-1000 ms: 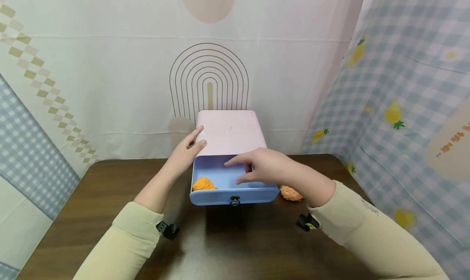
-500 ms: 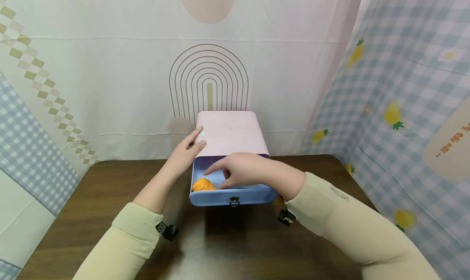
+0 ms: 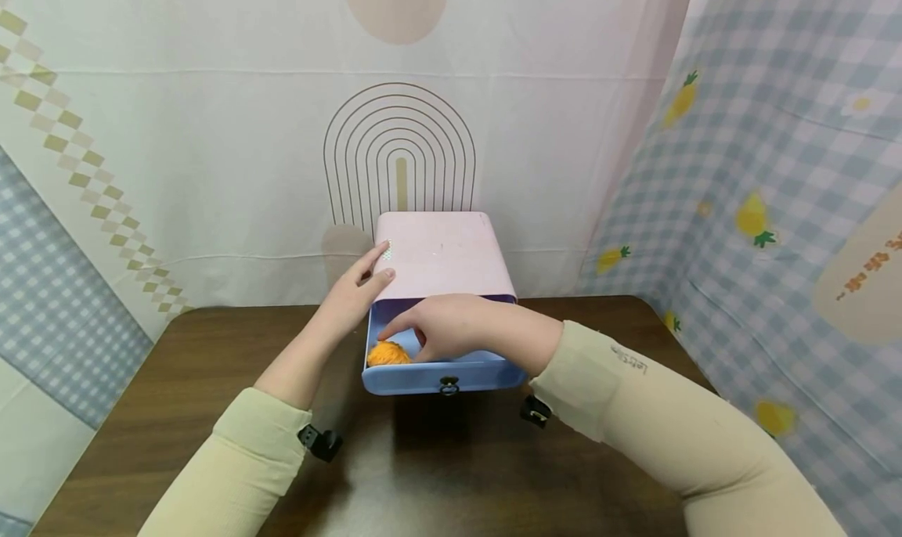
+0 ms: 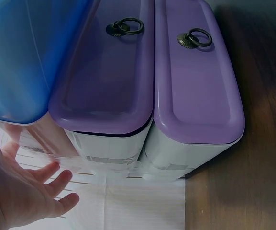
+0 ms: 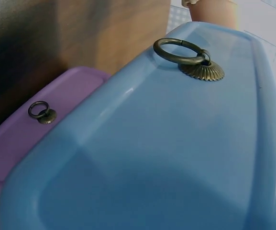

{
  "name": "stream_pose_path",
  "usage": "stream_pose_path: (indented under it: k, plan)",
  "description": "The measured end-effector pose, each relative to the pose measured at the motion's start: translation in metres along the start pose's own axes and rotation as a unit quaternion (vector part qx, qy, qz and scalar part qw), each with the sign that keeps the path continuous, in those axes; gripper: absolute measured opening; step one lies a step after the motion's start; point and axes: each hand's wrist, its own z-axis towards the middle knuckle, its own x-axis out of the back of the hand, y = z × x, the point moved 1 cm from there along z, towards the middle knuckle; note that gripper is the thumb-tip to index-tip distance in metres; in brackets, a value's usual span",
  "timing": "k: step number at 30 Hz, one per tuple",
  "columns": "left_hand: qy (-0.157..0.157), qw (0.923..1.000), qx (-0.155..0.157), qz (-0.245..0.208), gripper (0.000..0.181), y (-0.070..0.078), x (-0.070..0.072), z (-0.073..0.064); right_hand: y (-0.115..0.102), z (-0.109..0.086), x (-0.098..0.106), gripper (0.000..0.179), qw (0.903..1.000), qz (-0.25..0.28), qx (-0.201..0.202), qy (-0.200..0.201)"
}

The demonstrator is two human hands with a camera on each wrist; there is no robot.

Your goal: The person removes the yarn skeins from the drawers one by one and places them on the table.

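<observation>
One orange yarn ball (image 3: 387, 354) lies in the near left corner of the blue drawer (image 3: 412, 380), which stands pulled out at the top of a pink-topped cabinet (image 3: 437, 247). On my head feed the right hand (image 3: 447, 326) reaches in over it, a fingertip at the ball's far edge and the thumb just beside its right; I cannot tell whether they are pinching it. I have the left hand (image 3: 355, 290) with fingers spread, thumb and one fingertip resting on the cabinet top's left edge. Near that fingertip I see a small speckled patch (image 3: 387, 250). My left wrist feed shows two purple drawers (image 4: 195, 81) below the blue one, both closed; every drawer front carries a bronze-coloured ring pull (image 5: 178, 52). The cabinet stands on a dark wooden table (image 3: 437, 474). For writing, I get dark lettering (image 3: 629, 358) on the right sleeve (image 3: 627, 404) that seems to start "Lets", the rest too small to be sure of. Orange characters (image 3: 874, 267) on the checked cloth (image 3: 761, 153) to the right are also too small for me to read.
</observation>
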Motion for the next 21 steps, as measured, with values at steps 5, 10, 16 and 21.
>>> stream_pose_path:
  k: [5,10,16,21]
  plan:
    - [-0.003,1.0,-0.001,-0.001,0.06,-0.0003,0.0007,0.0005,-0.0009,0.0014,0.0031,0.05,0.9997,0.004,0.022,-0.008]
    - [-0.002,1.0,0.0,0.0,0.06,0.0001,0.0019,0.0005,-0.003,0.0029,0.0052,0.049,0.9993,0.005,0.033,-0.017]
    - [-0.002,1.0,0.002,0.003,0.061,0.0008,0.002,0.0008,-0.0045,0.0049,0.0056,0.049,0.9991,0.0,0.033,-0.027]
    - [-0.004,1.0,0.008,-0.003,0.06,0.0014,0.0016,0.0002,-0.0054,0.0057,0.0063,0.046,0.999,0.0,0.034,-0.028]
